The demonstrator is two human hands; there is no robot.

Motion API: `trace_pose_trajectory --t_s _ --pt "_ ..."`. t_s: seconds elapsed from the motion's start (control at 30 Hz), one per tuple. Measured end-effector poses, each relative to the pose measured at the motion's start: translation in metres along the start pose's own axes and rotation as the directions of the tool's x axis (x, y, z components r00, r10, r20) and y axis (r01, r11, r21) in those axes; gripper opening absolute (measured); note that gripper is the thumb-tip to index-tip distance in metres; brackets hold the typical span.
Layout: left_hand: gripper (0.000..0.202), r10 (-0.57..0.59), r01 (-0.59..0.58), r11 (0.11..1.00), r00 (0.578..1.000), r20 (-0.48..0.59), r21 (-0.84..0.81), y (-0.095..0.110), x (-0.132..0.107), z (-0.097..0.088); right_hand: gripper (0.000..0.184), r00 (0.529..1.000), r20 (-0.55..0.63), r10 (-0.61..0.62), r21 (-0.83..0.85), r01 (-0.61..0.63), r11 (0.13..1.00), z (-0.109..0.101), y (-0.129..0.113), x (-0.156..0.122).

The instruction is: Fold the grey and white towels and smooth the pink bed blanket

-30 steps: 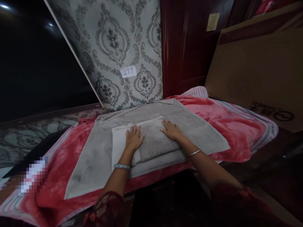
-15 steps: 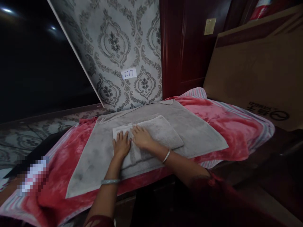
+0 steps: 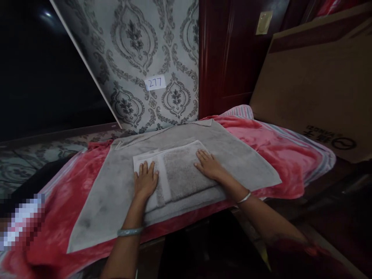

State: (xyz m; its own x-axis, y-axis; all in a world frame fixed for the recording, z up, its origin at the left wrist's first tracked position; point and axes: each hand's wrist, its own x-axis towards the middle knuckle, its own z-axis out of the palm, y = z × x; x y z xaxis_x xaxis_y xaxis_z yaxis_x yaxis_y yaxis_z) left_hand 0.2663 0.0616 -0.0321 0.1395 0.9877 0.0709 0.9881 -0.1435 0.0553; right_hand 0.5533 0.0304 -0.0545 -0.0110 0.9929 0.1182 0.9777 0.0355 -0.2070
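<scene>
A folded grey towel (image 3: 183,170) with a paler band near its left end lies on a larger grey cloth (image 3: 99,197) spread out flat. My left hand (image 3: 145,180) rests on the towel's left end, palm down with the fingers stretched forward. On the towel's right end lies my right hand (image 3: 209,164), also flat, its fingers a little apart. Neither hand grips anything. Beneath the grey cloth a red and pink blanket (image 3: 279,155) with a striped border shows on all sides.
A dark screen (image 3: 52,77) stands at the left. Behind the cloth rises patterned wallpaper (image 3: 135,38) bearing a paper label (image 3: 155,82) marked 277. A dark red door (image 3: 229,58) and a large cardboard box (image 3: 314,89) stand at the back right.
My right hand has slid from beside the left hand to the towel's right end. The left hand stays on the left end. The view has shifted slightly.
</scene>
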Motion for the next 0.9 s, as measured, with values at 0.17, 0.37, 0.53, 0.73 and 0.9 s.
trace_pose_trajectory --t_s 0.17,0.37,0.53,0.73,0.9 --pt "0.061 0.002 -0.002 1.000 1.000 -0.010 -0.020 0.000 0.001 0.002 0.063 0.999 -0.007 0.038 0.029 -0.038 0.999 0.008 0.022 -0.009" --pt "0.060 0.011 -0.013 0.999 0.999 -0.038 -0.042 0.000 0.002 0.003 0.061 0.999 0.018 0.030 0.064 -0.031 0.998 0.002 0.025 -0.007" --pt "0.060 -0.009 0.007 0.998 1.000 -0.029 -0.061 0.003 -0.002 -0.010 0.052 0.995 -0.063 0.071 0.031 -0.069 0.997 -0.020 0.005 -0.023" --pt "0.055 0.087 -0.088 0.996 0.975 -0.206 0.008 0.032 -0.037 -0.020 0.052 0.970 -0.156 -0.189 0.037 0.196 0.980 -0.009 -0.081 -0.049" --pt "0.056 0.138 -0.132 0.988 0.988 -0.076 0.074 0.044 -0.058 0.002 0.055 0.953 -0.082 -0.290 0.029 0.293 0.956 0.014 -0.115 -0.061"
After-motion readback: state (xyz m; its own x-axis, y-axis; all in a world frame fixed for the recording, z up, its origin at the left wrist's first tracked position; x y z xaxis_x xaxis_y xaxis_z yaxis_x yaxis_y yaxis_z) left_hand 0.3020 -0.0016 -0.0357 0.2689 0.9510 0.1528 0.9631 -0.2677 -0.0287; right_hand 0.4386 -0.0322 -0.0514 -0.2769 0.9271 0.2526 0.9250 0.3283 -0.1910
